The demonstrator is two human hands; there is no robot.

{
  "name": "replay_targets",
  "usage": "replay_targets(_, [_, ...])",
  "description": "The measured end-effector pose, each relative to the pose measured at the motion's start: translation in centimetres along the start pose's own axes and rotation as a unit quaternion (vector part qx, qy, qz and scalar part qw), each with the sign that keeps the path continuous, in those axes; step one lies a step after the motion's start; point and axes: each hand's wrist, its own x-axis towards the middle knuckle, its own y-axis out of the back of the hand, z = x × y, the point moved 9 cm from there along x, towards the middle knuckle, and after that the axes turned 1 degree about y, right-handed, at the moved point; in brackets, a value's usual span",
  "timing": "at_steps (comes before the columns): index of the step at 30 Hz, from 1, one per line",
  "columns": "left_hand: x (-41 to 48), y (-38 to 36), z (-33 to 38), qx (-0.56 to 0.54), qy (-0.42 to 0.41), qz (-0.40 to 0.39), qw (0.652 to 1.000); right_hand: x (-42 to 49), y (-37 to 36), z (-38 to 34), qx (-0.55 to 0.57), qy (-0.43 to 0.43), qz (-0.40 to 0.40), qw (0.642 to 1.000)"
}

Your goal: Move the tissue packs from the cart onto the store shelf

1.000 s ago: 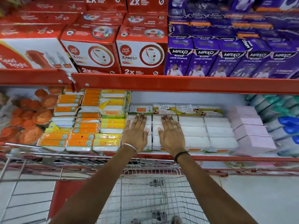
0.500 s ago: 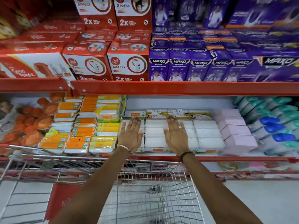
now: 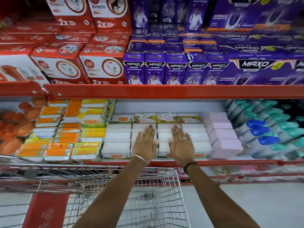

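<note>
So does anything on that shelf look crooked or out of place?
One thing: among the orange and yellow packs left of the white tissue packs, a yellow pack sits tilted on its stack, one corner lifted. Both hands lie flat on neat white rows.

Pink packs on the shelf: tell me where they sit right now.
In the head view, the pink packs are stacked on the lower shelf, right of the white tissue packs and left of the teal-capped bottles.
</note>
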Motion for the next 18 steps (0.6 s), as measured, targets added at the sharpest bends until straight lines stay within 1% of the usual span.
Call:
replay_targets(8, [0.3,-0.1,0.4,0.019,-0.017,0.023,0.999,0.4,-0.1,0.1,-0.017,0.005,0.024,1.0])
replay_targets(13, [0.1,0.1,0.4,0.022,-0.006,0.009,1.0,0.2,-0.5,0.1,-0.006,0.007,-0.004,1.0])
replay_targets(16, [-0.6,0.9,0.5,0.013,-0.002,0.027,1.0,-0.5,0.0,-0.2,0.011,0.022,0.017,1.0])
replay_targets(17, [-1.1,2.0,1.1,-0.001,-0.003,0.052,0.999,-0.7,1.1,-1.1,0.026,0.023,0.044,0.998])
replay_targets(18, [-1.4,2.5,1.4,-0.014,-0.009,0.071,0.997,-0.8,1.7,-1.6,0.039,0.028,0.054,0.997])
